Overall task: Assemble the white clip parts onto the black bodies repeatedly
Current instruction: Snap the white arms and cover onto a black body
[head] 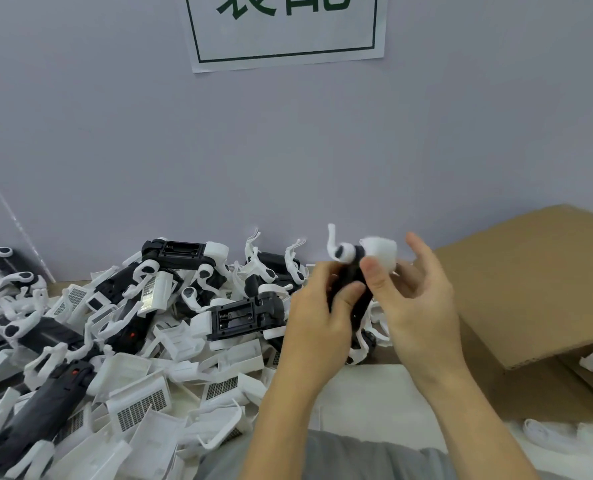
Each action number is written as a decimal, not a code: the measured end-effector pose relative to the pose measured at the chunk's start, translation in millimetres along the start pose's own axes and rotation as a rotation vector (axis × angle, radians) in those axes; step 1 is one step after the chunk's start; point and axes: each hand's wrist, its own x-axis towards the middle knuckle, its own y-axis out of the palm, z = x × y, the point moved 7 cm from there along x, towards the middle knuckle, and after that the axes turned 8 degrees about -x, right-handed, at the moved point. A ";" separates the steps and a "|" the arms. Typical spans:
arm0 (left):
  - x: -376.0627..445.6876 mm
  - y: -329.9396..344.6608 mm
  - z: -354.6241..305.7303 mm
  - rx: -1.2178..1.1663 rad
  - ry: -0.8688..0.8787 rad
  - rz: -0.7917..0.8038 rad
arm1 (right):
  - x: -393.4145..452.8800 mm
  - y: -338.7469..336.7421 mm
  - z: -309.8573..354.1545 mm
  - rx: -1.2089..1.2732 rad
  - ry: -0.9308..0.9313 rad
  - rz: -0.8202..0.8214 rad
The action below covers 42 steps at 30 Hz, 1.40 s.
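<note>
Hands meet mid-air above the heap: left hand (317,318) wraps the stiff black plastic body (352,299), right hand (414,292) thumb-presses the blurred white plastic clip part (380,252) on top, other fingers splayed. Looks light, rigid; grip mid-shell, spare the thin prongs.

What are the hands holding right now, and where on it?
Left hand grips the black body mid-length; right hand pinches its white clip part on top.

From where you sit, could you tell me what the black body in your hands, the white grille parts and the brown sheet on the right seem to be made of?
Black body: apparently moulded plastic, matte; dull surface, crisp edges.
White grille parts: likely moulded plastic, slightly glossy; thin walls, fine slots.
Brown sheet: corrugated cardboard; fluted edge visible.
</note>
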 end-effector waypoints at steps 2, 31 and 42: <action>2.6 -11.5 -1.7 -0.087 -0.009 -0.138 | 0.3 0.9 0.0 0.004 -0.001 0.016; -3.5 -18.9 18.0 -0.819 -0.456 -0.220 | -21.2 44.4 -22.8 0.045 0.178 0.657; -3.6 -17.8 22.6 -0.658 -0.460 -0.250 | -21.0 55.1 -34.8 0.155 0.164 0.530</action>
